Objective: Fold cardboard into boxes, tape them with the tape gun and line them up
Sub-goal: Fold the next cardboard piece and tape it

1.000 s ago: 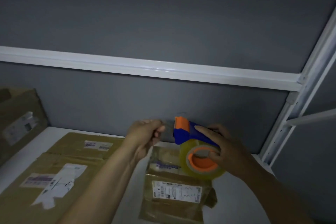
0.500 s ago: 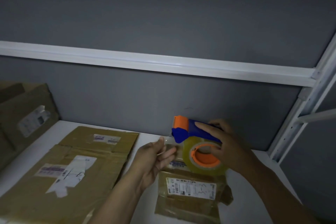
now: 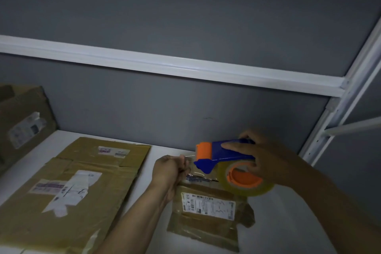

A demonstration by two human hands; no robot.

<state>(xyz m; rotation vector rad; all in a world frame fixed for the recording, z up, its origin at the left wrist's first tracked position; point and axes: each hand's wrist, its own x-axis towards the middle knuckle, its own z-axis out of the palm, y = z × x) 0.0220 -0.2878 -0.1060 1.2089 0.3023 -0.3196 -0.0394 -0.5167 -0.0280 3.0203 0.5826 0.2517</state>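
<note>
My right hand (image 3: pixel 266 159) grips a blue and orange tape gun (image 3: pixel 222 153) with a clear tape roll (image 3: pixel 246 179), held in the air above a small flattened cardboard piece (image 3: pixel 208 214) with a white label. My left hand (image 3: pixel 170 168) is just left of the gun's orange head, its fingers curled and pinching the loose end of the clear tape (image 3: pixel 188 158). A large flattened cardboard box (image 3: pixel 68 187) with labels lies on the white shelf (image 3: pixel 148 192) to the left.
A standing cardboard box (image 3: pixel 22 121) leans at the far left against the grey back wall. A white shelf rail (image 3: pixel 165 64) runs across above, and a white metal upright (image 3: pixel 338 121) rises at the right.
My left hand went from an open palm below the gun to pinching the tape end beside the orange head. The view shifted left, and the tape gun tilted flatter.
</note>
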